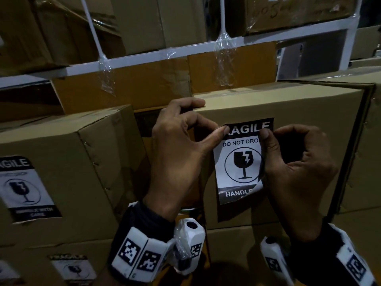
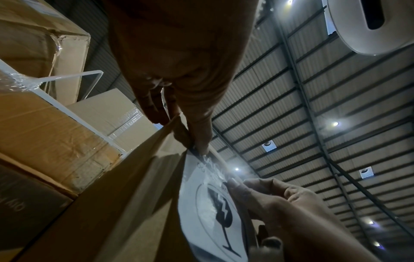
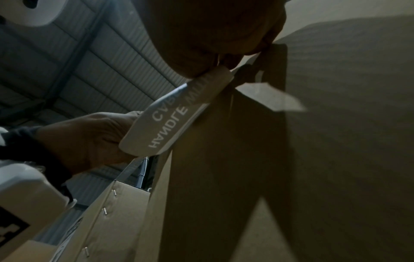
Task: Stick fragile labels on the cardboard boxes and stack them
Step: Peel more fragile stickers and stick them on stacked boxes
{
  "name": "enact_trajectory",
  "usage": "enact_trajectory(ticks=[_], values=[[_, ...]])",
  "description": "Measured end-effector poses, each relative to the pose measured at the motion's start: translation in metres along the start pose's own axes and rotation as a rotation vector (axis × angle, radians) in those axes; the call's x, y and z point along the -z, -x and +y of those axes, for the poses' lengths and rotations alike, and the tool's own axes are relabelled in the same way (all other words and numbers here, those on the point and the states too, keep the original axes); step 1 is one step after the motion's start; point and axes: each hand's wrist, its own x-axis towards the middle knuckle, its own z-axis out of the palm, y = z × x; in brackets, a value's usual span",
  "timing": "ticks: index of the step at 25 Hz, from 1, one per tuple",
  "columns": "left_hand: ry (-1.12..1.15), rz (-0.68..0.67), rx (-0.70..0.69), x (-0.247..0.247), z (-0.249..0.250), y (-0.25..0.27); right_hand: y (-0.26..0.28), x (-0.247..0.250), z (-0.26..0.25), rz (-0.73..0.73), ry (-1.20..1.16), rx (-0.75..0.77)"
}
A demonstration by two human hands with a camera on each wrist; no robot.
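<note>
A black-and-white fragile label lies against the front of a cardboard box at centre right. My left hand presses its thumb on the label's top left corner, with the index finger hooked over the box's top edge. My right hand pinches the label's top right edge, thumb on the print and the other fingers curled. The black top band sits flat on the box. The label's lower end curls away from the cardboard. In the left wrist view the label shows both thumbs on it.
To the left stands another cardboard box bearing a stuck label, and a lower box carries one too. Behind runs a white rack frame wrapped with clear tape, with more boxes stacked on and under it.
</note>
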Motion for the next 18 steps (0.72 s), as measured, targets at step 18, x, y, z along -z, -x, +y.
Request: enact_trajectory(ticks=[18], values=[[-0.015,0.010,0.028,-0.0005,0.0021,0.0005,0.0005,-0.0004,0.0001,0.004,0.017,0.035]])
